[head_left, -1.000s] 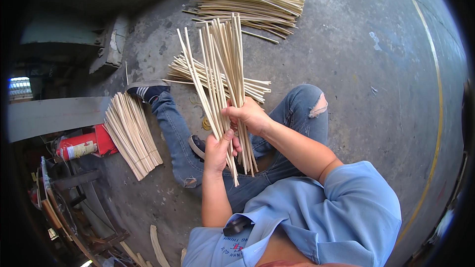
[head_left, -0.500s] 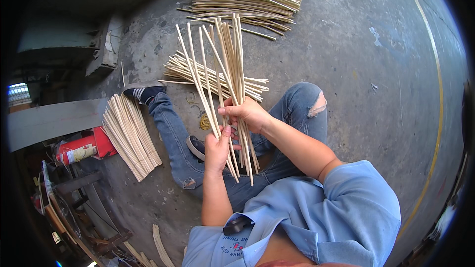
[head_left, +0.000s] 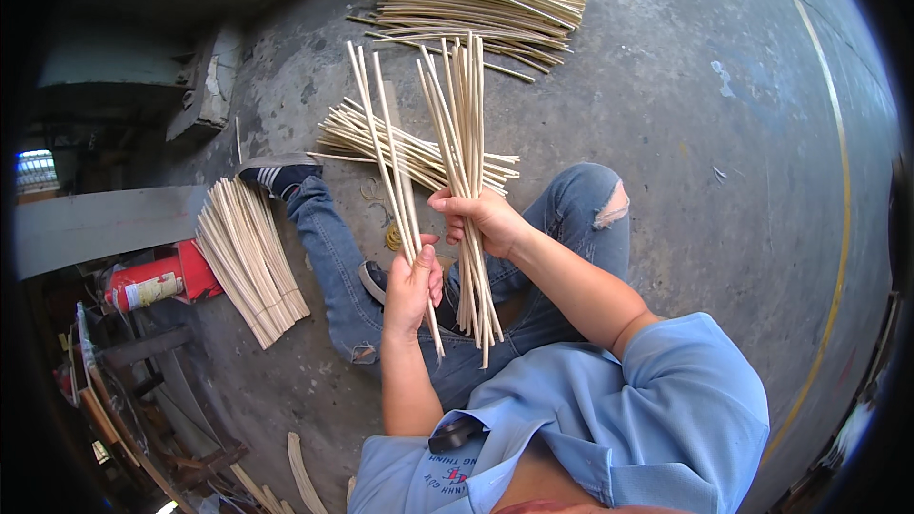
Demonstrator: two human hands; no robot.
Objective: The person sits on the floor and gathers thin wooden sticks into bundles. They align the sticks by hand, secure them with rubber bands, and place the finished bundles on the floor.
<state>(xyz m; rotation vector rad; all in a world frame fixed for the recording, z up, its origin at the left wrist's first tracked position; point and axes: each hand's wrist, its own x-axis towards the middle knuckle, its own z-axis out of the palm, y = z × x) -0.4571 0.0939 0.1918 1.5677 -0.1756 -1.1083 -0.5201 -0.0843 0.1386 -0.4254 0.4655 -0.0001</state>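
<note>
My left hand (head_left: 414, 286) is closed round a few thin pale wooden sticks (head_left: 386, 150), which slant up and to the left. Gripped in my right hand (head_left: 484, 219) is a thicker bundle of sticks (head_left: 466, 124), its upper ends fanned slightly. The two groups stand apart at the top, their lower ends close together above my lap. Beyond my hands, a loose pile of sticks (head_left: 367, 145) lies on the floor, partly hidden behind those I hold. A few yellow rubber bands (head_left: 392, 236) lie near my left hand.
A large stack of sticks (head_left: 481, 0) lies at the far side. To the left are another bundle (head_left: 252, 266), a red fire extinguisher (head_left: 148, 286) and a grey beam (head_left: 114, 228). My bent legs in jeans (head_left: 333, 271) frame the work. Scrap wood and frames fill the lower left.
The sticks between my hands have separated into two groups, with more of them now in the right bundle. My left hand has moved slightly down and away from my right.
</note>
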